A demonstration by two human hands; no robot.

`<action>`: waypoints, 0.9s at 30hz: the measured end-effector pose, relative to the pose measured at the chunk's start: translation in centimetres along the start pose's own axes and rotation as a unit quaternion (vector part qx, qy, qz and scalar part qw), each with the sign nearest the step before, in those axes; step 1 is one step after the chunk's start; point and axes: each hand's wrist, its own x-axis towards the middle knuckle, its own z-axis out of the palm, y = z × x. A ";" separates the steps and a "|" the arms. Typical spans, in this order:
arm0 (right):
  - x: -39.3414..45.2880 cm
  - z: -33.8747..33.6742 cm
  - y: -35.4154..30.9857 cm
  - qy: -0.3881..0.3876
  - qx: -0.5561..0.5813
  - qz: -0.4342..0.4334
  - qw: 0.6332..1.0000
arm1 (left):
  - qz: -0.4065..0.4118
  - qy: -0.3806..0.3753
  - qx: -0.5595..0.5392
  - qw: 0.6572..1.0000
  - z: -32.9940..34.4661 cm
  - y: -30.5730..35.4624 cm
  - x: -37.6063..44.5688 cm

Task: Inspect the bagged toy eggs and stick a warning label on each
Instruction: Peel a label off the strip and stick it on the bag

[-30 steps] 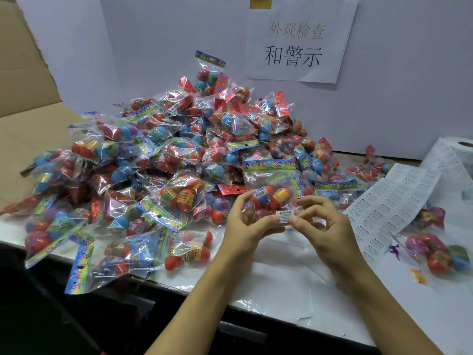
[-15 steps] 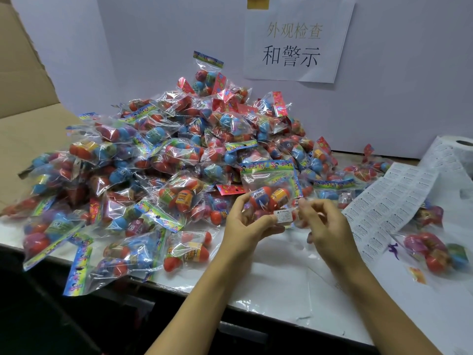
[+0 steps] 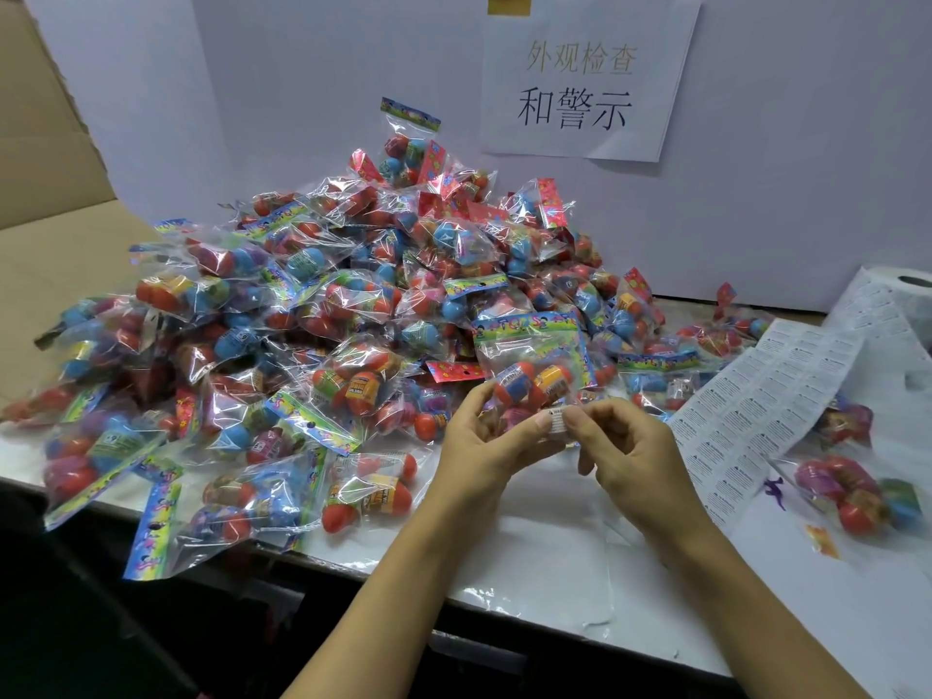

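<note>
My left hand (image 3: 484, 446) holds one clear bag of toy eggs (image 3: 534, 365) upright above the table by its lower edge; red, blue and orange eggs show inside under a colourful header strip. A small white warning label (image 3: 555, 421) sits on the bag's bottom corner. My left thumb presses on it, and the fingertips of my right hand (image 3: 630, 456) pinch it from the right. A long sheet of white labels (image 3: 766, 411) unrolls from a roll (image 3: 903, 295) at the right.
A big heap of bagged eggs (image 3: 328, 315) covers the table's left and middle. Two bags (image 3: 852, 491) lie to the right near the label sheet. A paper sign (image 3: 585, 73) hangs on the white back wall. The table's front edge (image 3: 504, 612) runs just below my forearms.
My right hand drew back a little from the bag, then returned to its corner. Its fingertips now pinch the label again. The bag stays in my left hand.
</note>
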 end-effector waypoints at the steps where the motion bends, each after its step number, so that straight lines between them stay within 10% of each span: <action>1: 0.0 0.0 0.0 0.000 0.006 -0.001 1.000 | -0.002 -0.003 -0.002 1.000 0.0 0.1 0.0; 27: 0.0 -0.5 0.2 -0.015 0.003 -0.006 1.000 | -0.010 0.014 -0.005 1.000 0.4 0.5 -0.3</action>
